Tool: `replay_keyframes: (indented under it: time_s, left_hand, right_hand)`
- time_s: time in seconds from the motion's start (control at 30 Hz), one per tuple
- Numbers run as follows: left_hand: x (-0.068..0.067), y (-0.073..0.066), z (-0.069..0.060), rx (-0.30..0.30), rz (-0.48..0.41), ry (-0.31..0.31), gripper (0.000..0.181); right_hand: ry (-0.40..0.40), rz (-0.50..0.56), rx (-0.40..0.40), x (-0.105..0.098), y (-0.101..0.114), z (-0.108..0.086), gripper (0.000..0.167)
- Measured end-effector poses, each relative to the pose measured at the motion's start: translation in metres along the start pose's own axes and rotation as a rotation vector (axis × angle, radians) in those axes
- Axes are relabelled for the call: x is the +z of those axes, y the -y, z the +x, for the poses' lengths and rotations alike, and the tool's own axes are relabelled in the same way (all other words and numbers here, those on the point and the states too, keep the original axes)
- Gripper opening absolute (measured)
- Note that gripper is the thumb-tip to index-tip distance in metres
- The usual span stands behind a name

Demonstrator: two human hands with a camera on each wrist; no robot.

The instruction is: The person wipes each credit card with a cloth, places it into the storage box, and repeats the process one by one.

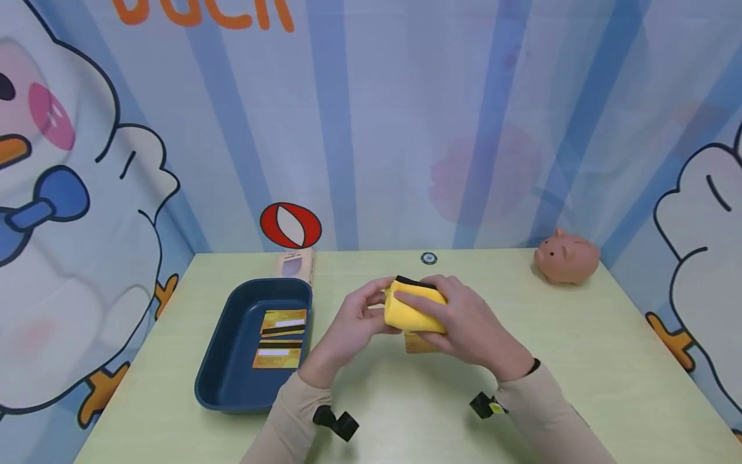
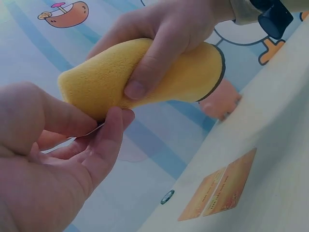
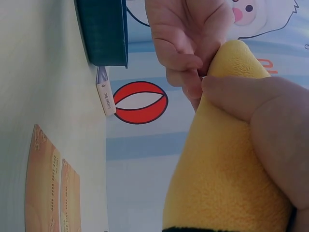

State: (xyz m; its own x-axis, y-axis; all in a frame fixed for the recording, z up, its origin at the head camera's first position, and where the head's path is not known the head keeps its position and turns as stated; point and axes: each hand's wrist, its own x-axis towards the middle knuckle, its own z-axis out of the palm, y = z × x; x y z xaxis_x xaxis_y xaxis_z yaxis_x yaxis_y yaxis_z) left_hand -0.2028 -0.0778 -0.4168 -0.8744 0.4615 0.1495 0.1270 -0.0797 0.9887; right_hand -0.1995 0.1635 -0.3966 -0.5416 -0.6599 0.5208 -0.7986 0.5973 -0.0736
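A soft yellow plush pouch with a black edge is held above the table. My right hand grips it round the body, thumb across the fuzzy side in the left wrist view. At the pouch's other end is my left hand, its thumb and fingertips close together against the fabric. Between those fingers the left wrist view shows the pale edge of a thin flat item; most of it is hidden. Two orange-gold bank cards lie side by side on the table beneath, largely covered in the head view.
A dark blue tray on the left contains yellow cards with black stripes. Behind it lies a small pale box. Near the back edge is a round chip; a pink piggy bank stands at the back right.
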Motion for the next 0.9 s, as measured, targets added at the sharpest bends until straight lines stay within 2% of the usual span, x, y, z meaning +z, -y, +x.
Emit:
replay_keyframes:
  time_s: [0.2,0.57,0.9]
  left_hand:
    - [-0.004,-0.007,-0.001,0.007,0.023,-0.027,0.058]
    - [-0.012,-0.014,-0.002,-0.007,-0.026,-0.07,0.058]
    - [-0.016,-0.019,-0.007,-0.033,-0.069,-0.088,0.056]
  right_hand:
    - [-0.016,-0.01,-0.004,-0.005,-0.002,0.0,0.078]
    - [0.003,0.005,0.042,-0.014,-0.008,-0.001,0.074]
    - [-0.01,-0.003,0.048,-0.019,-0.017,-0.006,0.073]
